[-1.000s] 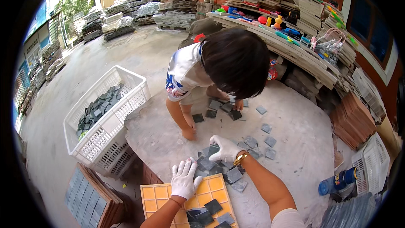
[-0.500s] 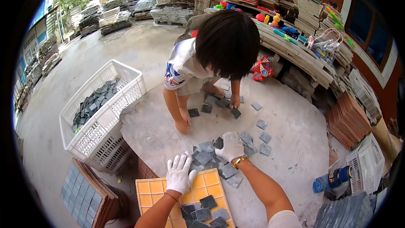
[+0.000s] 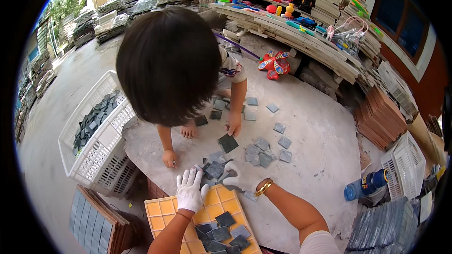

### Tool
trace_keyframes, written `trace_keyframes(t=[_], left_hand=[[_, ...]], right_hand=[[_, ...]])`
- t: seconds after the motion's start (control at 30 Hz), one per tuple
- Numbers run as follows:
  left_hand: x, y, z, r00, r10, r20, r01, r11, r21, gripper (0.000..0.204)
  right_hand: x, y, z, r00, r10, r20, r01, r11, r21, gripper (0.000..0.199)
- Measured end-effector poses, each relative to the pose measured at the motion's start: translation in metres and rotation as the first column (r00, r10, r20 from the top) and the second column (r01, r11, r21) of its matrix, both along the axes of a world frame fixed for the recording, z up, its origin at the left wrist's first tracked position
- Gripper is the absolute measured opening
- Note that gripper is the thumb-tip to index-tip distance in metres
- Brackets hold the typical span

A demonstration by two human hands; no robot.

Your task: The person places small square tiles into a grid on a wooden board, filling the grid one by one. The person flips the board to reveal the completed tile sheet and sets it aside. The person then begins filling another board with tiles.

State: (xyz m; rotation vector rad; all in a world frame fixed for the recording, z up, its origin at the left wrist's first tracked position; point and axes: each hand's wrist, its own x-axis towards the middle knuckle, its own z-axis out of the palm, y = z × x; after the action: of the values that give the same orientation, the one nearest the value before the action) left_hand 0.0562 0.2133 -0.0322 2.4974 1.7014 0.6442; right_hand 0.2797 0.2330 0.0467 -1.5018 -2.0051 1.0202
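Note:
My left hand (image 3: 190, 191), in a white glove, lies with fingers spread on the far edge of an orange-yellow grid tray (image 3: 162, 208). Just past that edge is a pile of grey stone tiles (image 3: 215, 169). My right hand (image 3: 242, 177), also gloved and slightly blurred, curls at the pile's right side, its fingers closed about a grey tile (image 3: 229, 174). More loose tiles (image 3: 217, 233) lie heaped on the tray's near part. Across from me a crouching child's hand (image 3: 234, 124) holds a dark square tile (image 3: 228, 143); the other hand (image 3: 169, 158) rests on the slab.
Loose tiles (image 3: 262, 152) lie on the pale stone slab (image 3: 310, 183). A white crate (image 3: 101, 153) of tiles and stacked tile sheets (image 3: 92, 221) stand left. Right are a blue bottle (image 3: 366, 184), another white crate (image 3: 404, 167) and brown sheets (image 3: 380, 118). A red toy (image 3: 274, 64) sits behind.
My right hand has drawn back toward the tray. The child has leaned nearer and left, bringing the dark tile closer to me. My left hand stays on the tray.

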Motion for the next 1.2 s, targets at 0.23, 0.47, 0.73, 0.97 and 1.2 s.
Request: trace_keyframes(t=[0.23, 0.47, 0.73, 0.97, 1.2], left_hand=[[-0.004, 0.002, -0.001, 0.999, -0.043, -0.023, 0.043, 0.999, 0.002, 0.055], [-0.001, 0.005, -0.002, 0.999, -0.032, -0.007, 0.032, 0.999, 0.004, 0.054], [-0.002, 0.003, -0.001, 1.000, -0.016, -0.018, 0.016, 1.000, -0.007, 0.053], [0.000, 0.002, 0.008, 0.999, -0.035, -0.024, 0.035, 0.999, -0.015, 0.055], [0.000, 0.003, 0.002, 0.999, -0.006, -0.031, 0.004, 0.999, -0.049, 0.057]], right_hand=[[0.034, -0.003, -0.021, 0.879, -0.225, 0.420, 0.069, 0.933, 0.354, 0.030], [0.065, 0.020, -0.052, 0.787, -0.289, 0.546, 0.075, 0.922, 0.380, 0.021], [0.123, 0.059, -0.032, 0.873, -0.487, 0.016, 0.487, 0.872, -0.042, 0.030], [0.113, 0.087, -0.043, 0.794, -0.339, 0.504, 0.297, 0.941, 0.165, 0.041], [0.110, 0.074, -0.037, 0.850, -0.430, 0.304, 0.389, 0.902, 0.188, 0.043]])
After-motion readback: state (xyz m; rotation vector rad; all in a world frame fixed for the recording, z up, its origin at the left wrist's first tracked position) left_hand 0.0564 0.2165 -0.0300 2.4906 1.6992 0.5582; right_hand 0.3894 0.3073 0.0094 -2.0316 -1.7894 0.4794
